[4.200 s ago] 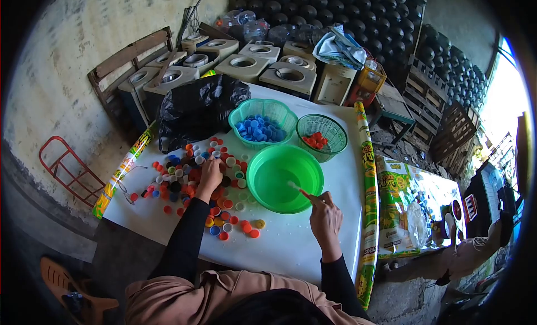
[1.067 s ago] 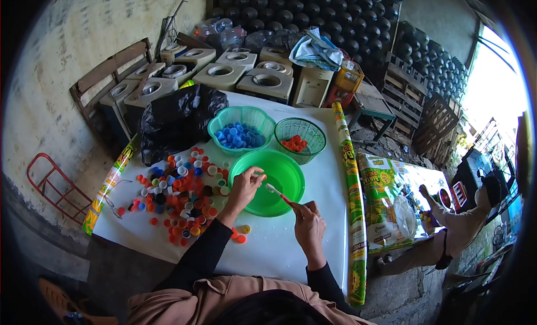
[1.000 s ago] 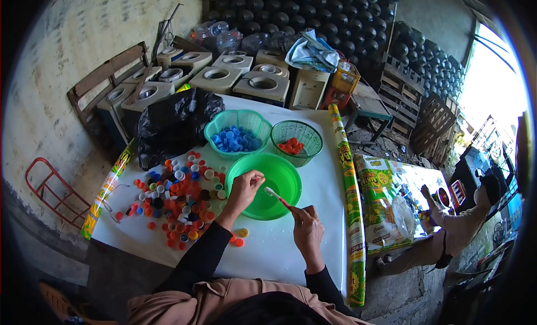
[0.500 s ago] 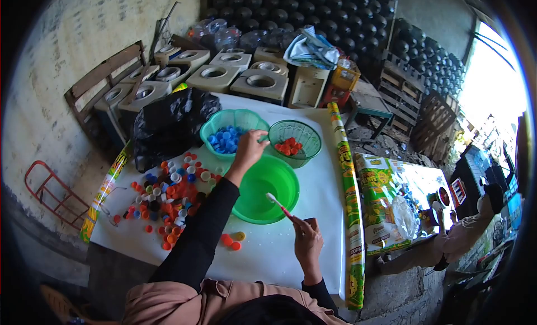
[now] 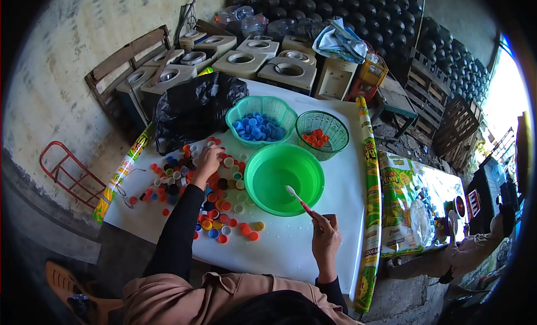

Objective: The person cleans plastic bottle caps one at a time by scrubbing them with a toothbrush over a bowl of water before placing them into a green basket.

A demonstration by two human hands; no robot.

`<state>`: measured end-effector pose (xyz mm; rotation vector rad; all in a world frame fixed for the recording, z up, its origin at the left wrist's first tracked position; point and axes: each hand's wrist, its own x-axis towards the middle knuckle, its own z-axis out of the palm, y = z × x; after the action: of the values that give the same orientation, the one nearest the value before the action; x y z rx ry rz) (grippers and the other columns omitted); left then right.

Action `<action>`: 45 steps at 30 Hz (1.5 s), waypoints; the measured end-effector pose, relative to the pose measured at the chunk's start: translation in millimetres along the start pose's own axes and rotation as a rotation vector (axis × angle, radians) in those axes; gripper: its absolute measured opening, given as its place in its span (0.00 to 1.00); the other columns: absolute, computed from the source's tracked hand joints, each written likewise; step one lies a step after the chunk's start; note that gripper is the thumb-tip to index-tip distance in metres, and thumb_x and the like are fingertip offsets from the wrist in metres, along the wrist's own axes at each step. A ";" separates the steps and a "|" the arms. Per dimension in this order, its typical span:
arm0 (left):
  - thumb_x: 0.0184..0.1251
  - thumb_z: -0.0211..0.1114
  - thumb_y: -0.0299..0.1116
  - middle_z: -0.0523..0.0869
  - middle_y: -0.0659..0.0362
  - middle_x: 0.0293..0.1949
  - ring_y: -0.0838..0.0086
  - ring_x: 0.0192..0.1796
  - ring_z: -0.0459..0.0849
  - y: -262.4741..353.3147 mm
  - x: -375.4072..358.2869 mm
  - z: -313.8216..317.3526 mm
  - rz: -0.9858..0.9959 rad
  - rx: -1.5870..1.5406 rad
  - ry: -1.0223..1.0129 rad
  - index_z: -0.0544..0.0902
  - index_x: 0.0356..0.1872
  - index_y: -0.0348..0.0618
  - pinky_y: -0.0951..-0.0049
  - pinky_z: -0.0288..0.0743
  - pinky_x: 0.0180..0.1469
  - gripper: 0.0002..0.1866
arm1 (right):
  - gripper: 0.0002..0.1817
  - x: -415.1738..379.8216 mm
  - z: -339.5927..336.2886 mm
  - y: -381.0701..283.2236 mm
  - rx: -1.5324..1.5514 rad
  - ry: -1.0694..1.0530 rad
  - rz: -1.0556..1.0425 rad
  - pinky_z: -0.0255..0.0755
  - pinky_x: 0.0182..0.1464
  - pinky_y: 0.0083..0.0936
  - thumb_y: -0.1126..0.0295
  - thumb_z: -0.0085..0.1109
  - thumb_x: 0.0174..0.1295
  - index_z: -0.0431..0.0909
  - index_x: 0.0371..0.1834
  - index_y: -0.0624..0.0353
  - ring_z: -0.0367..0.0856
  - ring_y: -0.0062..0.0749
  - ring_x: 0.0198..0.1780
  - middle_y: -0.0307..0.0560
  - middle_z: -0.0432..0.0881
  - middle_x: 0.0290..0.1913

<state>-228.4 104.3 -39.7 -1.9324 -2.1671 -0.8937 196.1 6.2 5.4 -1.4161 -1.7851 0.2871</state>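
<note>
My left hand [image 5: 208, 164] reaches down over the pile of mixed bottle caps [image 5: 215, 200], its fingers drawn together at the upper part of the pile; whether a cap is between them is too small to tell. In my right hand [image 5: 326, 238] is a red and white toothbrush [image 5: 298, 199], its bristle end over the right part of the green basin [image 5: 265, 204], which holds water. Behind the basin, a light green basket [image 5: 235, 115] contains blue caps [image 5: 258, 127], and a darker green basket [image 5: 342, 147] contains red-orange caps [image 5: 315, 138].
A black plastic bag [image 5: 193, 109] lies at the table's back left. Rolled printed sheets [image 5: 371, 213] line the table's sides. Beige dispenser casings [image 5: 240, 63] stand behind. On the right, a person [image 5: 472, 246] is beside another table with printed plastic [image 5: 400, 213].
My left hand has moved from above the blue-cap basket down left to the cap pile. My right hand still holds the toothbrush. The view has shifted, so the table's contents appear further right.
</note>
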 end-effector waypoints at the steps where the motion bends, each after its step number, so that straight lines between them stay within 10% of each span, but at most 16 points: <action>1: 0.54 0.64 0.15 0.86 0.48 0.46 0.48 0.56 0.81 -7.8 1.4 10.0 0.055 -0.037 -0.013 0.88 0.40 0.37 0.55 0.76 0.58 0.13 | 0.09 -0.1 -1.1 -1.0 -0.013 -0.006 0.002 0.74 0.31 0.35 0.70 0.67 0.65 0.90 0.46 0.44 0.83 0.39 0.30 0.40 0.82 0.37; 11: 0.63 0.70 0.24 0.87 0.49 0.40 0.53 0.45 0.86 5.2 -9.9 0.1 -0.037 -0.057 0.026 0.85 0.35 0.35 0.58 0.78 0.50 0.04 | 0.07 19.8 -12.3 -14.3 -0.077 -0.051 -0.093 0.74 0.31 0.37 0.70 0.66 0.64 0.90 0.43 0.47 0.84 0.42 0.31 0.41 0.82 0.38; 24: 0.74 0.66 0.29 0.88 0.60 0.45 0.76 0.46 0.88 133.8 -35.1 -43.5 -0.338 -1.547 -0.377 0.84 0.56 0.40 0.77 0.83 0.52 0.13 | 0.10 65.4 9.9 -28.6 -0.150 -0.135 -0.255 0.75 0.35 0.38 0.74 0.62 0.62 0.88 0.44 0.49 0.83 0.43 0.35 0.47 0.80 0.37; 37: 0.71 0.68 0.23 0.88 0.56 0.44 0.71 0.49 0.89 169.4 -41.7 9.6 -0.362 -1.565 -0.405 0.84 0.50 0.34 0.73 0.85 0.55 0.10 | 0.06 17.7 -2.2 -38.6 0.063 0.003 -0.019 0.71 0.30 0.42 0.67 0.63 0.68 0.88 0.44 0.47 0.83 0.45 0.31 0.43 0.79 0.36; 45: 0.58 0.77 0.23 0.90 0.55 0.44 0.71 0.45 0.90 179.5 -42.6 -10.4 -0.020 -0.786 -0.213 0.88 0.47 0.35 0.74 0.85 0.50 0.15 | 0.07 22.2 -12.8 -38.5 -0.058 -0.043 -0.085 0.73 0.31 0.39 0.67 0.64 0.67 0.90 0.44 0.43 0.84 0.43 0.31 0.41 0.81 0.37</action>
<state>-55.6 65.7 13.1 -2.4041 -2.1227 -1.8287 177.3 9.0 47.6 -1.3792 -1.8968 0.2237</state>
